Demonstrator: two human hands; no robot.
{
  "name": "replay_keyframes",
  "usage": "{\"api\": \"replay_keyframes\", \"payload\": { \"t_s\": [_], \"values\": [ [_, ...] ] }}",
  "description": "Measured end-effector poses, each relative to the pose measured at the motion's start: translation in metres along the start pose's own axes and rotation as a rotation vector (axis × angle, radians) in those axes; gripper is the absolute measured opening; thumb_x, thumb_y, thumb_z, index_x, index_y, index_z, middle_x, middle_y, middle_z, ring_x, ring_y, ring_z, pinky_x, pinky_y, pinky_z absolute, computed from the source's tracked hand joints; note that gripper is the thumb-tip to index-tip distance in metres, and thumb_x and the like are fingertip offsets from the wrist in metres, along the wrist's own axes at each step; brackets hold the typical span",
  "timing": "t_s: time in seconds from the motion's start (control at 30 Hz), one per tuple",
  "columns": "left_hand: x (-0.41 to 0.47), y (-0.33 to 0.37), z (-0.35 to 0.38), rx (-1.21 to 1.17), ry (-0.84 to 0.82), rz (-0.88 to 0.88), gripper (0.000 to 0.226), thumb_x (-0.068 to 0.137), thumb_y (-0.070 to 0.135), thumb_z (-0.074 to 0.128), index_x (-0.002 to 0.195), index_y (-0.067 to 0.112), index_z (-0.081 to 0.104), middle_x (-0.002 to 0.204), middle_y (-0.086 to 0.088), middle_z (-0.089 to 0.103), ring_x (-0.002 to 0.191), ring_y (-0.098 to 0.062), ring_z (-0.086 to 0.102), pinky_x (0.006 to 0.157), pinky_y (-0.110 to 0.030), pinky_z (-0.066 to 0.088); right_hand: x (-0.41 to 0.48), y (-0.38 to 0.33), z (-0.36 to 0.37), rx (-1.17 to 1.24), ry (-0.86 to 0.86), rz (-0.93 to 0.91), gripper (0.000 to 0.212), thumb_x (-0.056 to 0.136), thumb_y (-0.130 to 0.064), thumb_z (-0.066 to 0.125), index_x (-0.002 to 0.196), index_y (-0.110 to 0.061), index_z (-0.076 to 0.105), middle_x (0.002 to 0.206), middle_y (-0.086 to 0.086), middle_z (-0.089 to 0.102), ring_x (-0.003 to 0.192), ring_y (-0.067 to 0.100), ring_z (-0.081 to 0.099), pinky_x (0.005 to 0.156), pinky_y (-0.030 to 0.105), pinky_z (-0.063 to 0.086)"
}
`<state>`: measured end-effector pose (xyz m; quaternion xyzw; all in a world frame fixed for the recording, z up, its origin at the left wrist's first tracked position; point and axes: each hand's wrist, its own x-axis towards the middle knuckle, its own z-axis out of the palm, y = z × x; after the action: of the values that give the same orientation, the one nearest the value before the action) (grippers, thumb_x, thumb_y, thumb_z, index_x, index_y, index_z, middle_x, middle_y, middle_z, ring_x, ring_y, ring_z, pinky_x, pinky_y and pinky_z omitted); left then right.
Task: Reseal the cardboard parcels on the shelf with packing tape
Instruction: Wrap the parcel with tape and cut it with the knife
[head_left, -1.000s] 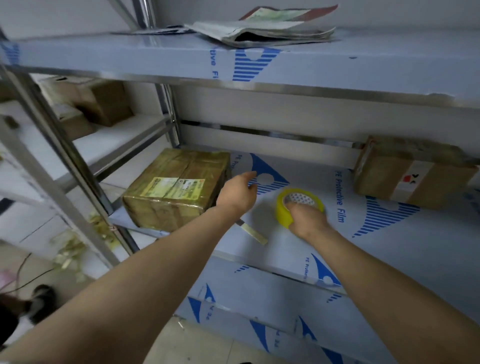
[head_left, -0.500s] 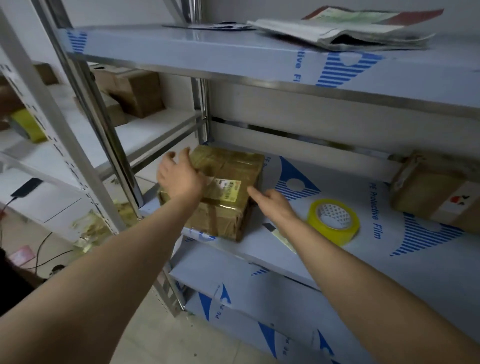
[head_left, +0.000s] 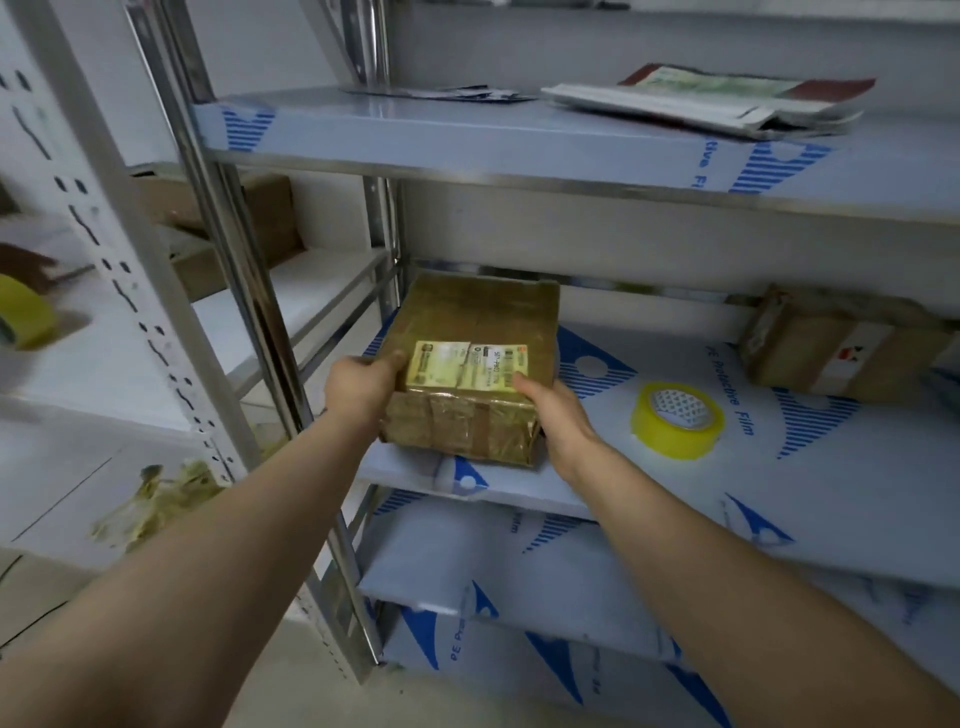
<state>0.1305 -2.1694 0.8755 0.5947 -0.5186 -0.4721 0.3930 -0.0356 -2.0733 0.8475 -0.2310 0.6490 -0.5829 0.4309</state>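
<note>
A brown cardboard parcel (head_left: 475, 332), wrapped in clear tape and bearing a yellow-white label, sits at the left end of the middle shelf (head_left: 779, 483). My left hand (head_left: 361, 387) grips its near left corner, thumb on top. My right hand (head_left: 558, 415) holds its near right corner, thumb on the label's edge. A yellow roll of packing tape (head_left: 675, 421) lies flat on the shelf to the right of my right hand, apart from it. A second cardboard parcel (head_left: 831, 348) with a white label stands at the back right of the same shelf.
Steel uprights (head_left: 244, 291) stand just left of the parcel. Papers (head_left: 717, 104) lie on the upper shelf. The neighbouring rack to the left holds more boxes (head_left: 260, 223) and another yellow tape roll (head_left: 23, 314). Crumpled tape scraps (head_left: 156, 501) lie lower left.
My right hand left the tape roll on the shelf and moved left. Both hands reached the parcel and now hold its near corners. The view swung left and up.
</note>
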Motion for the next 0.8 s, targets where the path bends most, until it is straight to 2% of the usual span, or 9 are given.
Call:
{"api": "replay_keyframes", "payload": {
  "t_s": [0.13,0.27,0.37,0.43,0.5,0.57,0.63,0.7,0.8],
  "values": [
    [-0.007,0.014,0.003,-0.128,-0.088,0.028,0.016,0.090,0.027,0.063,0.093,0.012,0.057,0.079,-0.002,0.060,0.070,-0.016,0.058,0.056,-0.026,0.043,-0.025,-0.014,-0.001,0.091,0.119,-0.147,0.032,0.088,-0.029,0.066,0.119,-0.028,0.058,0.118,-0.001,0.066,0.108,0.021,0.062,0.098,0.043,0.048],
    [-0.026,0.019,0.020,-0.146,-0.148,0.043,0.015,0.088,0.026,0.065,0.081,0.015,0.058,0.093,-0.008,0.065,0.087,-0.025,0.061,0.080,-0.033,0.050,-0.052,-0.014,-0.023,0.089,0.243,-0.230,0.032,0.087,-0.025,0.069,0.117,-0.026,0.060,0.117,-0.002,0.067,0.107,0.020,0.063,0.099,0.045,0.048],
    [-0.051,0.028,0.043,-0.114,-0.246,0.082,0.015,0.090,0.027,0.064,0.094,0.013,0.060,0.091,-0.006,0.063,0.084,-0.023,0.060,0.080,-0.032,0.049,-0.070,-0.012,-0.057,0.131,0.356,-0.271,0.064,0.080,-0.029,0.075,0.136,-0.021,0.044,0.132,-0.001,0.058,0.119,0.021,0.056,0.105,0.043,0.042],
    [-0.070,0.034,0.065,-0.088,-0.301,0.103,0.018,0.089,0.029,0.065,0.094,0.012,0.060,0.088,-0.005,0.064,0.082,-0.023,0.062,0.081,-0.036,0.053,-0.083,-0.012,-0.085,0.179,0.418,-0.248,0.085,0.079,-0.029,0.076,0.147,-0.016,0.026,0.136,-0.006,0.049,0.119,0.016,0.050,0.099,0.032,0.041],
    [-0.091,0.040,0.089,-0.066,-0.346,0.128,0.018,0.088,0.030,0.066,0.083,0.014,0.061,0.088,-0.005,0.065,0.085,-0.025,0.064,0.084,-0.041,0.054,-0.099,-0.012,-0.117,0.236,0.428,-0.213,0.074,0.081,-0.027,0.075,0.143,-0.015,0.036,0.125,-0.009,0.055,0.105,0.011,0.054,0.081,0.025,0.043],
    [-0.118,0.046,0.116,-0.045,-0.390,0.160,0.019,0.087,0.031,0.067,0.083,0.013,0.063,0.088,-0.006,0.066,0.089,-0.027,0.064,0.086,-0.041,0.053,-0.116,-0.009,-0.150,0.293,0.436,-0.173,0.051,0.080,-0.024,0.076,0.126,-0.016,0.056,0.114,-0.002,0.067,0.095,0.013,0.062,0.067,0.026,0.048],
    [-0.146,0.050,0.146,-0.014,-0.434,0.191,0.021,0.086,0.033,0.067,0.078,0.014,0.062,0.087,-0.006,0.066,0.090,-0.027,0.063,0.088,-0.042,0.052,-0.131,-0.005,-0.188,0.330,0.499,-0.141,0.036,0.078,-0.021,0.077,0.111,-0.015,0.063,0.099,0.002,0.071,0.088,0.016,0.066,0.066,0.028,0.050],
    [-0.177,0.053,0.176,0.016,-0.479,0.211,0.023,0.087,0.034,0.066,0.074,0.017,0.059,0.083,-0.004,0.064,0.088,-0.027,0.063,0.088,-0.043,0.052,-0.146,0.000,-0.226,0.357,0.553,-0.130,0.040,0.075,-0.019,0.078,0.111,-0.008,0.065,0.097,0.006,0.073,0.088,0.020,0.068,0.071,0.030,0.053],
    [-0.222,0.055,0.222,0.071,-0.539,0.234,0.025,0.087,0.038,0.065,0.070,0.022,0.056,0.088,-0.007,0.066,0.089,-0.029,0.064,0.087,-0.044,0.053,-0.167,0.008,-0.284,0.388,0.620,-0.124,0.037,0.076,-0.016,0.077,0.110,-0.006,0.067,0.091,0.005,0.074,0.079,0.017,0.069,0.061,0.025,0.050]
  ]
}}
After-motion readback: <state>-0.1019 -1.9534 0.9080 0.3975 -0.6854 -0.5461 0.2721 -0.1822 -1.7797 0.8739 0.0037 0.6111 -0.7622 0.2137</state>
